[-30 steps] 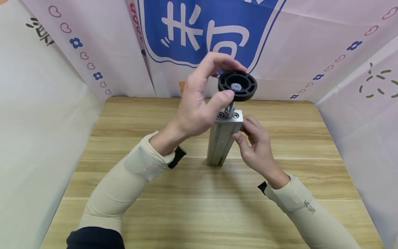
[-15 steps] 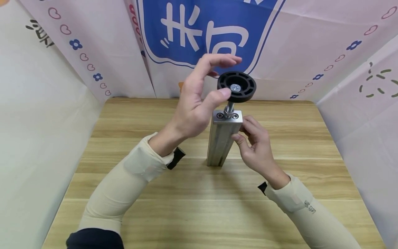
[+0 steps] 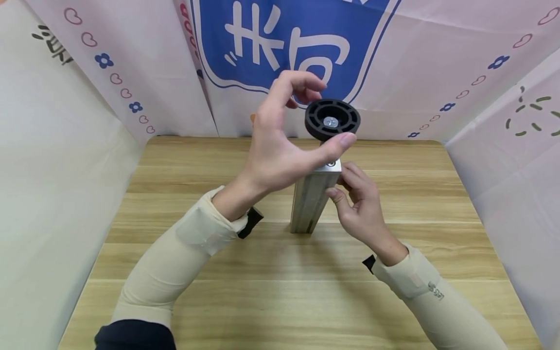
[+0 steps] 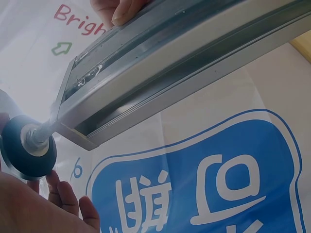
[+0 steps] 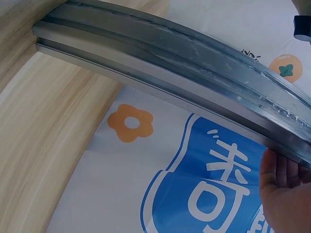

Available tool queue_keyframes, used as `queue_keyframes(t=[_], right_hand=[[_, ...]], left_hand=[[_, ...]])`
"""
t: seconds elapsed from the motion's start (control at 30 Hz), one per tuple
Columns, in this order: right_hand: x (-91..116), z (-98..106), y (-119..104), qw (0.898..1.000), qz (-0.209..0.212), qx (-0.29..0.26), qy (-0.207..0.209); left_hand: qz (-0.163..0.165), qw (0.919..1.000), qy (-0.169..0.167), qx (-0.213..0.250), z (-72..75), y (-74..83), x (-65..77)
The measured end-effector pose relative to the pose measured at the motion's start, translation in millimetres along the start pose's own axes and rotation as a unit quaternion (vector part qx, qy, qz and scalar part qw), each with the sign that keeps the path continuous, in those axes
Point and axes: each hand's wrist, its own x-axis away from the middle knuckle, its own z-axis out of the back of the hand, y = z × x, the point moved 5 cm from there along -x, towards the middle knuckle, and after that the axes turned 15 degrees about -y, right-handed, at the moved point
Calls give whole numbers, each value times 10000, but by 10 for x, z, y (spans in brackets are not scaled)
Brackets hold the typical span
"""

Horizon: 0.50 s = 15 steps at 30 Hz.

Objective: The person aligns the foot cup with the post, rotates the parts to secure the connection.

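Observation:
An aluminium profile post (image 3: 308,206) stands upright on the table, with a metal end plate (image 3: 325,169) on top. Above the plate sits a black levelling foot (image 3: 359,121), its ribbed underside and centre screw facing up. My left hand (image 3: 277,155) curves round this foot, thumb along the near rim and bent fingers behind its far left edge. In the left wrist view, the foot's threaded stem (image 4: 43,133) meets the post's end. My right hand (image 3: 360,204) holds the post's right side just below the plate, thumb in front; its fingers (image 5: 279,170) lie along the profile in the right wrist view.
A wood-grain table (image 3: 245,301) lies beneath. Printed white cloth (image 3: 415,73) with a blue panel (image 3: 271,29) hangs close behind the post, and white cloth sides (image 3: 48,170) enclose the left and right. A small black device (image 3: 251,222) is worn at my left wrist.
My left thumb has swept right across the foot's near rim while the fingers have shifted left behind it. My right hand and the post have stayed in place.

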Motion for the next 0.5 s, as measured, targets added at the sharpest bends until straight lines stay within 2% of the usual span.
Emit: queue_keyframes(t=[0.3, 0.5], right_hand=[[1, -3, -7, 10000, -35, -9, 23], [-6, -7, -10, 10000, -52, 19, 8]], left_hand=[[-309, 9989, -71, 352, 8, -16, 8], [-459, 9945, -290, 893, -16, -26, 4]])
